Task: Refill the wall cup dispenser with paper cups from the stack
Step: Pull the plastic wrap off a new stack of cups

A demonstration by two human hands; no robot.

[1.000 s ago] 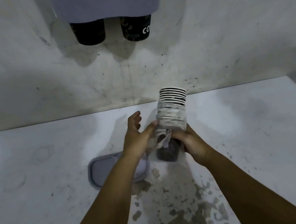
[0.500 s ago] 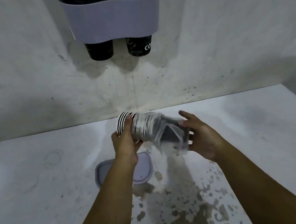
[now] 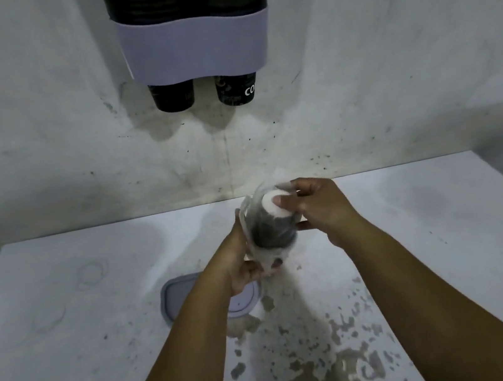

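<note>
Over on the left of the white table [image 3: 74, 366] we've got a grey lid [image 3: 178, 296] lying flat, partly tucked under our left forearm. Just right of that, our left hand [image 3: 244, 272] cups the lower end of the cup stack [image 3: 268, 232], grip curled round the bunched plastic wrap down there. The stack is up off the table, above the lid's right edge, tilted with its white bottom end pointing up and away from us. The dark cups show through the clear wrap, though it's all a bit blurry.

Up on the wall, the cup dispenser [image 3: 196, 47] hangs well above the stack, with two black cups [image 3: 172, 97] poking out of its underside side by side.

Then our right hand [image 3: 320, 209] comes in from the right, grip closed on the top end: thumb pressed on the white base, fingers wrapped round the far side. Stained, flaky patches cover the table near us.
</note>
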